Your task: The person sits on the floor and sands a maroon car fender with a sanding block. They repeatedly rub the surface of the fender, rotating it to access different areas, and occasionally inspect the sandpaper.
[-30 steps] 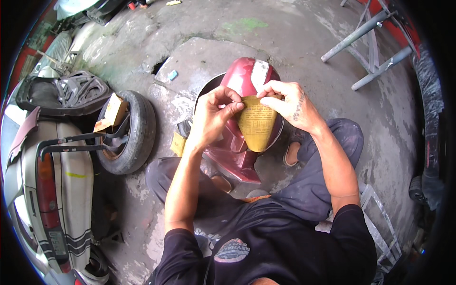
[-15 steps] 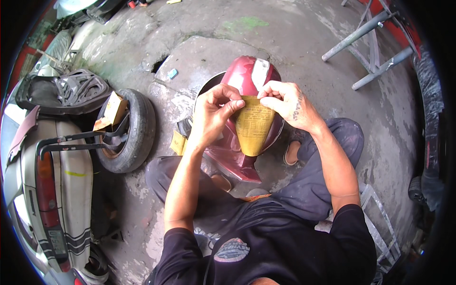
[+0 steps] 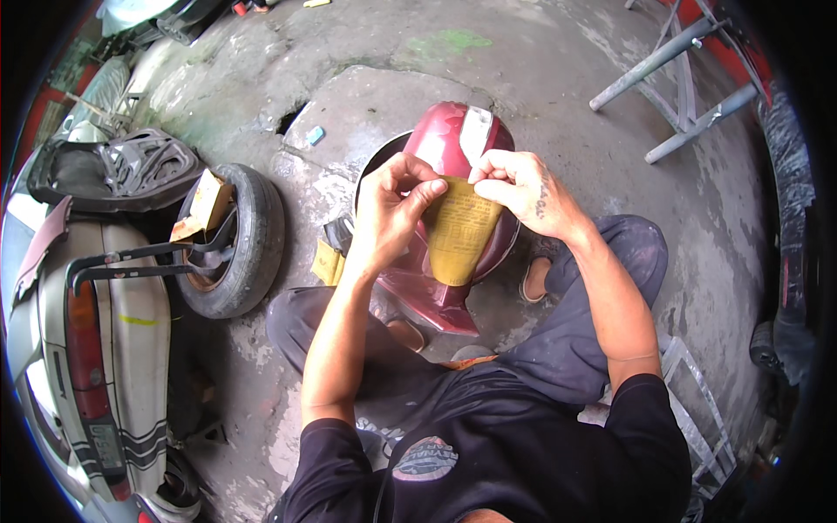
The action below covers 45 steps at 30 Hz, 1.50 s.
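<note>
Yellow printed sheet (image 3: 462,235) is at ctr of frame, hanging narrow end down, pinched along its top edge by both hands: L hand (image 3: 391,209) has its upper L corner btw thumb & fingertips, R hand (image 3: 527,193) its upper R corner, same pinch, no gap showing in either; hands near each other, not touching. Sheet & hands hide part of the glossy red panel (image 3: 446,131) behind, which has a pale clear lens (image 3: 475,131) up top. Dark round rim (image 3: 370,177) shows L of panel; can't tell if it's a container or what's in it. Small yellow packet (image 3: 327,261) lies just L of panel, nr L knee; blue bit (image 3: 315,136) on floor, upper ctr-left. Further L, tyre (image 3: 266,244) w/ tan block (image 3: 211,202) resting at its wheel opening; black bracket (image 3: 131,260) reaches into the same opening. Far L: silver bumper (image 3: 144,366) w/ red tail-light (image 3: 85,349), black plastic part (image 3: 109,174) above. Metal stand (image 3: 656,74) upper R, pale metal frame (image 3: 702,410) lower R.
</note>
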Motion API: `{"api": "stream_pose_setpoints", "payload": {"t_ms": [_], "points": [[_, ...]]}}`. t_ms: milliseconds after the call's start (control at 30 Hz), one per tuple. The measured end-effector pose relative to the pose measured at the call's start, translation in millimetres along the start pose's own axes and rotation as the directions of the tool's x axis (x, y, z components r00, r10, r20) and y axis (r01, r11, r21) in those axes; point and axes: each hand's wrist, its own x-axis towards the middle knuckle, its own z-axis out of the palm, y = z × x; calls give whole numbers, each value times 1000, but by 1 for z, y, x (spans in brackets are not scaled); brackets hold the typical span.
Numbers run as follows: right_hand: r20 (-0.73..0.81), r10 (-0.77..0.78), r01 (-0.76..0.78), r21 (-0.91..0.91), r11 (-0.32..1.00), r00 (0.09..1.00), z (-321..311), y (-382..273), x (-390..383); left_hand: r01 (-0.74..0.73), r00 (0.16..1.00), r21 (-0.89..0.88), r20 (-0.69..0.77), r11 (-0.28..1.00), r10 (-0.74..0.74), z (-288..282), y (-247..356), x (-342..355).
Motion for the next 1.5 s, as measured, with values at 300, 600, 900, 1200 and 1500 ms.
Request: {"api": "stream_pose_setpoints", "payload": {"t_ms": [300,600,900,1200,1500], "points": [[-12,2,-2,42,999,1000,5,5,1,-38,999,34,-9,999,39,3,-5,0],[-2,-15,15,44,999,1000,7,3,2,-176,983,78,-32,981,179,2,-4,1],[-26,-21,22,67,997,999,10,8,4,-162,986,88,-37,983,165,-2,-9,2],[-84,-57,69,150,986,995,14,1,2,-214,963,24,-165,976,215,5,-5,1],[9,-1,-3,336,942,1000,7,19,5,-239,918,103,-301,966,259,10,-7,-1]]}}
